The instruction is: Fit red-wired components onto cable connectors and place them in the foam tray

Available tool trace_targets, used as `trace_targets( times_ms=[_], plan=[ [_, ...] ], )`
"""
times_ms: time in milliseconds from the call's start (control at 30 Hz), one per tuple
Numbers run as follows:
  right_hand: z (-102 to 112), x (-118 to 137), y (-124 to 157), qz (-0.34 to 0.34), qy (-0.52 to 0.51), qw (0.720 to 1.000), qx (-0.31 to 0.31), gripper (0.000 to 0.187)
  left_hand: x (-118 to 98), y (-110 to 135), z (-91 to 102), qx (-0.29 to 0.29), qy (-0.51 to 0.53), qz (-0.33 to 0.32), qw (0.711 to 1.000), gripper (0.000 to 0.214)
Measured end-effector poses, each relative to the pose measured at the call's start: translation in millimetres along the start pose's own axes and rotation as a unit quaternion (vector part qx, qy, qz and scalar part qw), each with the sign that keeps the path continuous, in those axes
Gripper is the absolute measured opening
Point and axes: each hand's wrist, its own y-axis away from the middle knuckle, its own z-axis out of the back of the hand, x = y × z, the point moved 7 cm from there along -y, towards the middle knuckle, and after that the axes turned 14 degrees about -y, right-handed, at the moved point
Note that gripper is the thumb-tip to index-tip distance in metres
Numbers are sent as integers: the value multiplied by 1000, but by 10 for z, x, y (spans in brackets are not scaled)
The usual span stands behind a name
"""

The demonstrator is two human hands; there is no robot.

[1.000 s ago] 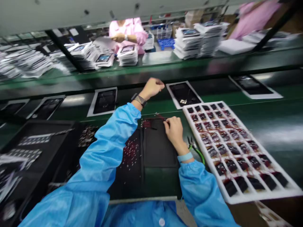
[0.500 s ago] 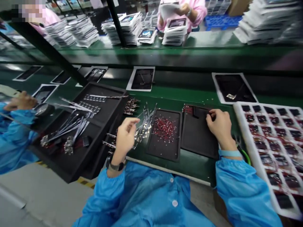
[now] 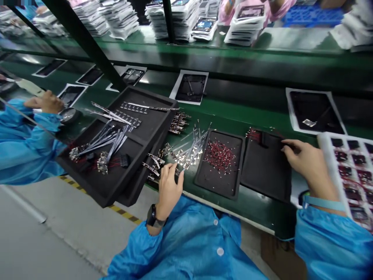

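Note:
My left hand reaches down to a loose pile of small flex-cable parts on the green bench, its fingers curled over a few of them at the pile's near edge. My right hand rests on the right edge of a black foam pad, fingers bent and pinched at something small and dark that I cannot make out. Between the hands lies a second black pad scattered with tiny red parts.
A black foam tray of cable assemblies overhangs the bench edge at left. A white tray of compartments sits at right. Device panels lie on white sheets on the conveyor. Another worker's blue sleeve is at left; stacked sheets beyond.
My view has swung left and down. My left hand dropped from in front of me onto the pile of flex parts. My right hand stayed at the black pad.

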Motion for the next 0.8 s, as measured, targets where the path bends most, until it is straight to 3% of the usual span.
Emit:
trace_targets(
  times_ms=[67,133,200,333,500,600,800],
  plan=[
    [83,11,102,-30,-115,993,-14,17,-31,-99,-36,2,-6,-1,1000,36],
    [160,13,225,-64,-236,968,-51,11,-64,-193,-73,6,-14,-6,1000,36],
    [162,16,345,-101,-322,939,-60,19,-86,-259,-97,2,-23,-8,1000,32],
    [-6,136,513,-133,-435,890,25,37,-98,-291,-101,-14,-14,-7,1000,21],
    [-212,451,572,-88,-494,858,109,35,-50,-233,-128,-16,86,18,996,12],
    [-368,662,538,-67,-517,843,131,31,-39,-166,-116,-29,190,42,980,18],
    [-709,1040,506,-47,-512,838,183,33,-182,-13,145,-34,312,76,947,24]
  ],
)
